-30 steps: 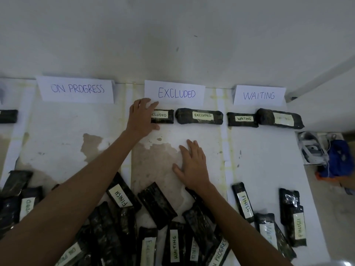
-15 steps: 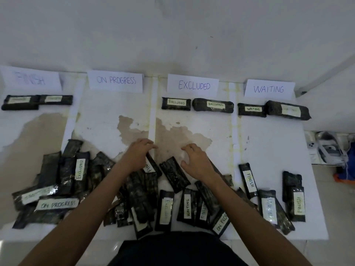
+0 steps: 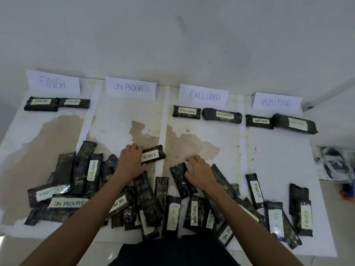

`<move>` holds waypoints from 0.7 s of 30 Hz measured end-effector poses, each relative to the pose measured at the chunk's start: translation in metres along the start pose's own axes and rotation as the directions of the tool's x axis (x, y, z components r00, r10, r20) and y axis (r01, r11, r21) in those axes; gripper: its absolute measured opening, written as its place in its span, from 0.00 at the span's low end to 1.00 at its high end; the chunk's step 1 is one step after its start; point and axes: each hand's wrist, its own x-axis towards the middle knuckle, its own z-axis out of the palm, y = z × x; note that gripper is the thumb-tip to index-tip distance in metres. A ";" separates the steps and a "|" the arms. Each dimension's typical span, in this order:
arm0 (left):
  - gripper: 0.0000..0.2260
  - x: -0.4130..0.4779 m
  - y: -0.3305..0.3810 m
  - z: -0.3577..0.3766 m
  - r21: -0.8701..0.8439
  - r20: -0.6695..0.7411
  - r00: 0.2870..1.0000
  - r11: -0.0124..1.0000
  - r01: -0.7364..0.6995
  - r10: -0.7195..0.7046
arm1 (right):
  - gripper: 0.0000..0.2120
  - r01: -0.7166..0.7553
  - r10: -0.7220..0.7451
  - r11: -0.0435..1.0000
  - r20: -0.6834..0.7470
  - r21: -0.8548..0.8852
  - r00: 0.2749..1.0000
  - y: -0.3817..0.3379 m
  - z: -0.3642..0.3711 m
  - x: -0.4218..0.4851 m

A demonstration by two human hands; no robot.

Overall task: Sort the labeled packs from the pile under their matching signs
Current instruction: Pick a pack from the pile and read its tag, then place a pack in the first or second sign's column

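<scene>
left hand (image 3: 132,162) grips the crosswise finish pack (image 3: 153,154) by its left end, finish sign (image 3: 52,83) far-left; right hand (image 3: 199,170) grip unclear.

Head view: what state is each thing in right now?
Left hand: grips FINISH pack by one end.
FINISH pack: label up, unsorted.
Right hand: touches blank-side pack, grip unclear.
Pile: unsorted, labels mixed.
ON PROGRESS sign: no packs beneath.
FINISH sign, EXCLUDED sign, WAITING sign: two packs beneath each.

Four signs (image 3: 131,88); six sorted packs (image 3: 186,111)
</scene>
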 end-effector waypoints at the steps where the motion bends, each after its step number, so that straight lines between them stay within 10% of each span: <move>1: 0.27 0.002 0.002 0.001 -0.046 -0.004 1.000 0.999 -0.015 0.015 | 0.22 0.008 -0.008 1.000 -0.001 -0.001 1.000 -0.002 0.002 0.002; 6: 0.29 0.012 0.019 0.005 -0.070 -0.045 0.991 0.989 -0.128 0.125 | 0.22 0.029 -0.029 0.999 0.002 0.025 1.000 -0.013 0.005 0.008; 11: 0.34 0.018 0.022 -0.005 -0.301 -0.026 0.998 0.952 0.052 -0.062 | 0.21 0.057 -0.054 0.994 -0.031 0.094 0.998 -0.030 0.005 0.011; 21: 0.19 -0.010 -0.024 -0.043 -0.926 0.188 0.833 0.187 0.327 -0.521 | 0.20 -0.003 -0.042 0.874 0.083 0.485 0.996 -0.127 0.001 0.041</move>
